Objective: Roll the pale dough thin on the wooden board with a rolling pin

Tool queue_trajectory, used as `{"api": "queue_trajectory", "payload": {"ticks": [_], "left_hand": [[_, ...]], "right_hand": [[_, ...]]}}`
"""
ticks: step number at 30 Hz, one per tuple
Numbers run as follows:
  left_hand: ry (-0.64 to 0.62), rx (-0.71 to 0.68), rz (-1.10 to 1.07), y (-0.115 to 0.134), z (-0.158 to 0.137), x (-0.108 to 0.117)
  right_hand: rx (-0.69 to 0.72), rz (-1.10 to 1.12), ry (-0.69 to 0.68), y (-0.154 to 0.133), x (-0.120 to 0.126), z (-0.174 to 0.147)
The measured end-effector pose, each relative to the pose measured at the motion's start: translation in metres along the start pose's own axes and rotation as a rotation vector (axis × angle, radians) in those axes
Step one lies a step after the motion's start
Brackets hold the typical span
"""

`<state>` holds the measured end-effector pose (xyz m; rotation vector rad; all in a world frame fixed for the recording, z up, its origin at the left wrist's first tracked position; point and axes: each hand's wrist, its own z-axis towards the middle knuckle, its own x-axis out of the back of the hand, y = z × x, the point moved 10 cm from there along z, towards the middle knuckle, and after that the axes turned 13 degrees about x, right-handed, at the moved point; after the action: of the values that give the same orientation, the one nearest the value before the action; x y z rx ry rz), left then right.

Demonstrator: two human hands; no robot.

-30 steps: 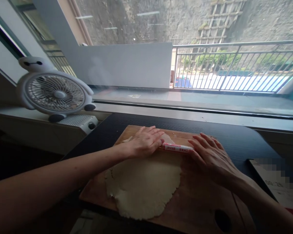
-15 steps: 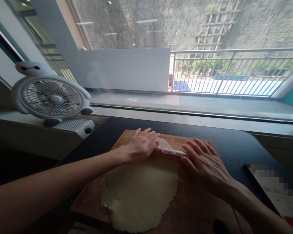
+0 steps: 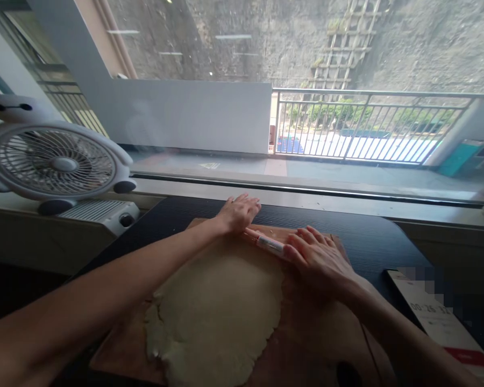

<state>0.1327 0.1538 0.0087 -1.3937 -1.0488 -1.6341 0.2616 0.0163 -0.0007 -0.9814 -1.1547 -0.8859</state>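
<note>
- Because the dough (image 3: 218,312) lies as a flat sheet on the near and left part of the board (image 3: 318,333), its ragged edge calls for light strokes.
- To the board's right, on the dark table (image 3: 371,244), leans or lies a screen (image 3: 439,317) (which, I can't tell).
- Above the board's far right part, the right hand (image 3: 317,255) covers one end of a printed rod (image 3: 271,245), fingers extended, not curled round.
- At the board's far edge, the left hand (image 3: 240,212) spans the other end, fingers outstretched; matching pressure should even the sheet.
- Beyond the board, leftward, stands a fan (image 3: 64,161); farther, a railing (image 3: 347,123).
</note>
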Motion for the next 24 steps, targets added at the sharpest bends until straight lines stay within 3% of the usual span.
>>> {"api": "queue_trajectory", "payload": {"ticks": [3, 5, 7, 10, 12, 14, 16, 20, 22, 24], "left_hand": [[-0.021, -0.152, 0.033, -0.002, -0.058, 0.0], [-0.024, -0.162, 0.054, -0.006, -0.07, 0.001], [-0.035, -0.095, 0.049, -0.01, -0.053, -0.002], [-0.048, 0.067, 0.03, -0.014, 0.004, -0.008], [-0.02, 0.137, 0.03, -0.011, 0.036, -0.006], [0.014, 0.133, 0.027, -0.006, 0.046, -0.001], [0.027, 0.04, 0.021, -0.001, 0.031, 0.002], [-0.059, -0.195, 0.038, -0.001, -0.044, -0.003], [-0.096, -0.209, 0.046, -0.008, -0.07, -0.005], [-0.102, -0.169, 0.052, -0.013, -0.07, -0.006]], "right_hand": [[0.147, -0.005, 0.055, -0.032, 0.003, -0.017], [0.17, -0.026, 0.075, -0.033, 0.003, -0.016], [0.112, -0.06, 0.077, -0.015, 0.002, -0.003], [0.014, -0.082, 0.006, 0.02, -0.002, 0.023], [0.064, -0.103, -0.068, 0.026, -0.004, 0.036], [0.124, -0.127, -0.102, 0.021, -0.004, 0.037], [0.108, -0.106, -0.088, 0.011, -0.003, 0.029], [0.108, -0.049, 0.015, -0.018, -0.003, 0.003], [0.145, -0.061, 0.055, -0.025, -0.003, 0.0], [0.126, -0.086, 0.083, -0.018, -0.003, 0.009]]}}
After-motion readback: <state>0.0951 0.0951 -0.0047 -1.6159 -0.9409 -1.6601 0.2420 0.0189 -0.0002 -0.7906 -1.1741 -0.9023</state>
